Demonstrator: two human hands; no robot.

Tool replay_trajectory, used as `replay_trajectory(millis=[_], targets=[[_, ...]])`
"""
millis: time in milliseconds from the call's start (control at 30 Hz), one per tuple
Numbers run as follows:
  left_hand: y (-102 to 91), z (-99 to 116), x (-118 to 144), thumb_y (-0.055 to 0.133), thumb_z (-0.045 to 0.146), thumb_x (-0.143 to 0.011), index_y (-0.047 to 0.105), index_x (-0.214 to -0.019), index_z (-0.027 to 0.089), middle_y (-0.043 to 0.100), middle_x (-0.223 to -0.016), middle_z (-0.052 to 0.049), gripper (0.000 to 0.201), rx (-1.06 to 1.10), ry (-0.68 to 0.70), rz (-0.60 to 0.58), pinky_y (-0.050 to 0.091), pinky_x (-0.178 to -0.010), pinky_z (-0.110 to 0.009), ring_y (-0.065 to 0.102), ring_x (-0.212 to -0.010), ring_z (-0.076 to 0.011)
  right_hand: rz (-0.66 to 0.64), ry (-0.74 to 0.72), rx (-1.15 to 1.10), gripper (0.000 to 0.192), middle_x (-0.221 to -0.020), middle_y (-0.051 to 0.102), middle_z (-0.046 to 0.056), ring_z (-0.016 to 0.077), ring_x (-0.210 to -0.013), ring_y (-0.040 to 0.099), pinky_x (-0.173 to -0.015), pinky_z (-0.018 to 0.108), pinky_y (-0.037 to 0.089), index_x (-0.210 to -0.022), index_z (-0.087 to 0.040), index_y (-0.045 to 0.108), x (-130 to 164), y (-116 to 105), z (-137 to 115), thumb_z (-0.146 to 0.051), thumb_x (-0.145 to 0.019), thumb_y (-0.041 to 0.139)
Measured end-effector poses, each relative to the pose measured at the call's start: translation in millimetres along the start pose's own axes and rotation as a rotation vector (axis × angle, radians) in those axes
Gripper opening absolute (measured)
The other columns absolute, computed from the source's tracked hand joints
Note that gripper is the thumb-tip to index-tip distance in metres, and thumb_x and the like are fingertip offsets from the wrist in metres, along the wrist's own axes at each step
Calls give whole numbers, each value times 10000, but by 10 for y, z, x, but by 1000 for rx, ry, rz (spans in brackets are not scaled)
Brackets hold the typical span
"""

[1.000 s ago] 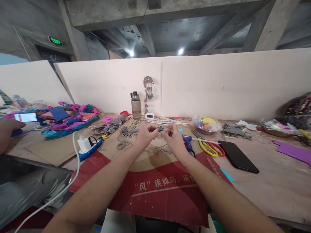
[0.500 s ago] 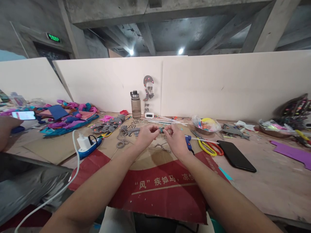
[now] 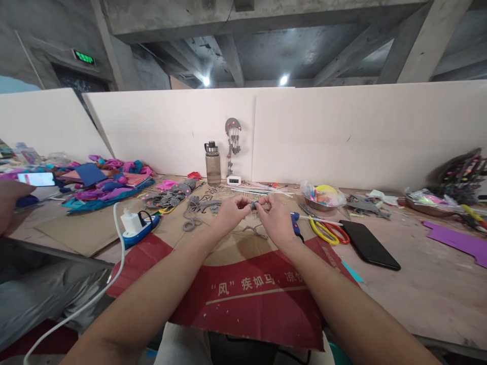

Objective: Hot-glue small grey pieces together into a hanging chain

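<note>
Between the fingertips of both hands is a small teal-grey piece [image 3: 253,205], too small and too covered to name. My left hand [image 3: 231,213] pinches it from one side, thumb and index finger pressed together. From the other side my right hand [image 3: 277,218] pinches it too. Both hands are just above a cardboard sheet [image 3: 247,312] with a red printed front. Below the fingers a grey cord piece [image 3: 251,230] lies on the cardboard. Grey yarn [image 3: 190,222] is left of my left hand. A blue-handled tool [image 3: 295,223], partly hidden, lies beside my right wrist.
Yellow-handled scissors [image 3: 323,232] and a black phone [image 3: 368,244] lie to the right. A bottle [image 3: 213,165] and small white clock [image 3: 233,180] stand at the back. A blue power strip [image 3: 140,231] with a white cable is left. Another person's arm [image 3: 13,200] shows far left.
My fingers have shifted very slightly around the small piece, which looks a little turned. Both hands stay in nearly the same place.
</note>
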State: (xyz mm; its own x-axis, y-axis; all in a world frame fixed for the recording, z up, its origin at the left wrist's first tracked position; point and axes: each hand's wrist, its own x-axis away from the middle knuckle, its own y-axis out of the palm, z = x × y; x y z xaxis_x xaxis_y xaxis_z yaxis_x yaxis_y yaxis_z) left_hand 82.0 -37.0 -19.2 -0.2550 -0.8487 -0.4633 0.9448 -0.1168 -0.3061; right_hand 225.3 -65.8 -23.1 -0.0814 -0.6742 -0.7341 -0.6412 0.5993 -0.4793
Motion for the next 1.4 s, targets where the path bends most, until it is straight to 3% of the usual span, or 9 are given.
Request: replay_trajectory(millis=[167, 300, 533, 733, 833, 1033, 1200, 1400], targets=[[-25, -33, -18, 555, 276, -721, 584, -697, 160, 500, -546, 37, 122, -40, 34, -47, 305, -482, -206, 404, -495, -80, 0, 3, -5, 212, -913, 608, 80, 211, -854, 539, -735, 312, 395, -974, -173, 563, 12, 9, 9, -283, -793, 547], [-43, -28, -23, 558, 315, -729, 600, -714, 160, 493, -547, 36, 162, 13, 1, -118, 307, -491, -209, 400, -496, -84, -67, 16, -1, 149, -921, 622, 83, 224, -909, 547, -805, 336, 393, -876, -198, 615, 3, 5, 22, -289, -808, 518], [-24, -85, -29, 591, 304, -725, 670, -892, 165, 566, -651, 13, 231, 209, -35, -205, 371, -568, -223, 456, -555, -89, -106, 209, -78, 169, -654, 597, 13, 162, -634, 509, -581, 254, 356, -801, -205, 630, -39, -13, 85, -316, -779, 506], [-52, -135, -51, 595, 222, -701, 699, -917, 161, 587, -647, 6, 247, 247, -50, -281, 381, -580, -224, 468, -565, -87, -122, 254, -121, 190, -573, 552, -11, 131, -558, 456, -508, 228, 304, -742, -192, 630, -30, 32, 164, -333, -753, 503], [-51, -159, -54, 606, 234, -696, 703, -868, 149, 586, -600, 5, 215, 255, -107, -245, 391, -571, -223, 483, -548, -89, -146, 266, -172, 181, -575, 547, -13, 122, -549, 445, -503, 222, 305, -704, -190, 609, -25, 62, 182, -335, -742, 507], [-47, -239, -83, 633, 340, -711, 682, -866, 129, 660, -743, -53, 267, 326, -170, -144, 396, -541, -217, 504, -551, -84, -185, 362, -316, 196, -548, 514, -30, 110, -503, 423, -489, 223, 304, -704, -187, 575, -31, 28, 175, -369, -732, 508], [-96, -204, -88, 619, 362, -724, 677, -832, 133, 620, -679, -20, 260, 132, -60, -81, 394, -542, -214, 497, -550, -87, -192, 328, -307, 211, -547, 532, -29, 110, -504, 432, -498, 224, 310, -690, -184, 577, -24, 23, 205, -384, -719, 513], [-125, -126, -57, 577, 348, -760, 685, -878, 141, 614, -645, -7, 262, -108, 42, -89, 406, -553, -214, 531, -563, -101, -182, 267, -282, 234, -554, 553, -14, 121, -518, 455, -498, 234, 320, -680, -179, 598, -16, 81, 250, -399, -711, 525]])
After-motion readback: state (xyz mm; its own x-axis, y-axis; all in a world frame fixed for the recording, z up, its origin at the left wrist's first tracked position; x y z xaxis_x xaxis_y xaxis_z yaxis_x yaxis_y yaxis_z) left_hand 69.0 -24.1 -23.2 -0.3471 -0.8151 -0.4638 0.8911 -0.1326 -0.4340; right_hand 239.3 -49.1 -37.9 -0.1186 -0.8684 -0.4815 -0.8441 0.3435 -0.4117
